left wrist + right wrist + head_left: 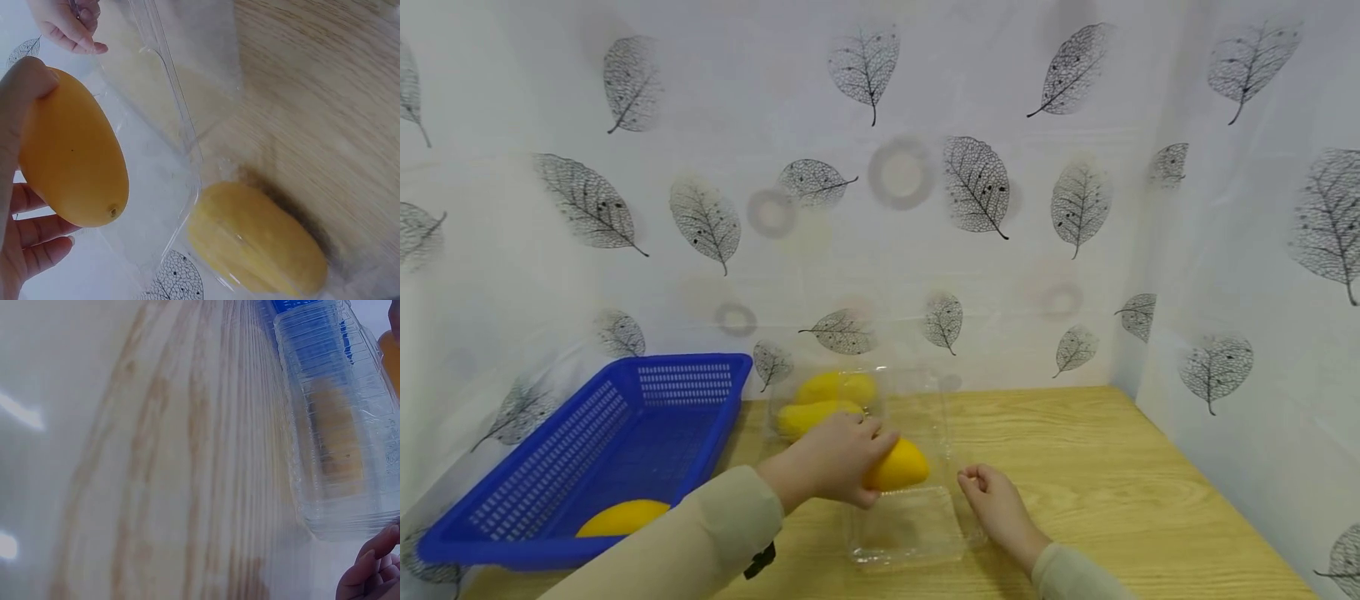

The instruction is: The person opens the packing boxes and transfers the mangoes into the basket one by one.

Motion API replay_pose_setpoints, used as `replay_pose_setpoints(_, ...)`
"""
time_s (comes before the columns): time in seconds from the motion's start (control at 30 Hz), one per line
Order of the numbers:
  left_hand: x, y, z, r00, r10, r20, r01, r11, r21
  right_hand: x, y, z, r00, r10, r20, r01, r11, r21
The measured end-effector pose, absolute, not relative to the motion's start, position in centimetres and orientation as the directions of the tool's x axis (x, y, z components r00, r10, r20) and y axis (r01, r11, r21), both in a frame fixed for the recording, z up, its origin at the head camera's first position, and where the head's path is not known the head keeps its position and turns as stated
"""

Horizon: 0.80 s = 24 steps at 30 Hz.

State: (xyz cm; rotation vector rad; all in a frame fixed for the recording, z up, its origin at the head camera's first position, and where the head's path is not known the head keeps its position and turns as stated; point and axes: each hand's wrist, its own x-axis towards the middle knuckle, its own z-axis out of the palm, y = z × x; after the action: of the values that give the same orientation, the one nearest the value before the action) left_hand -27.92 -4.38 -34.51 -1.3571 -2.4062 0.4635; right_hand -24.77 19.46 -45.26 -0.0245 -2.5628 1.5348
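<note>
My left hand [838, 458] grips a yellow mango [901, 465], its thumb on one side and fingers on the other. Under the mango stands an open clear plastic box [906, 533], seen from the side in the right wrist view. At the box's right edge my right hand [1000, 508] has curled fingers, thumb and forefinger pinching the thin plastic; its fingertips [378, 544] show right at the box's corner. Beyond my left hand, two yellow mangoes [816, 415] lie inside clear plastic, one partly covered by the hand.
A blue plastic basket [703, 475] stands at the left, with another mango [623, 517] in its near end, partly behind my left sleeve. Leaf-patterned white sheeting [880, 250] encloses the wooden table [1075, 467] at the back and sides.
</note>
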Motion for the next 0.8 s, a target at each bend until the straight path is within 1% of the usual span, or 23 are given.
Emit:
replay_pose_setpoints(0.37,-27.8,-6.2,-34.1,-0.537,0.830,0.152,0.723,0.545,-0.424,-24.8,19.4,-45.0,-0.991,0.089,0.096,-0.043,0.468,-0.883)
replay_pose_setpoints(0.57,-27.8,-6.9,-33.8,-0.542,0.826,0.156,0.718,0.552,-0.424,-24.7,19.5,-45.2,-0.991,0.080,0.106,-0.056,0.474,-0.879)
replay_pose_setpoints(0.7,-27.7,-7.8,-33.4,-0.547,0.816,0.185,0.704,0.568,-0.426,-24.8,19.5,-45.3,-0.994,0.067,0.082,-0.043,0.459,-0.887)
replay_pose_setpoints(0.8,-27.9,-8.4,-33.0,-0.533,0.818,0.216,0.697,0.569,-0.436,-24.8,19.5,-45.3,-0.995,0.077,0.071,-0.029,0.453,-0.891)
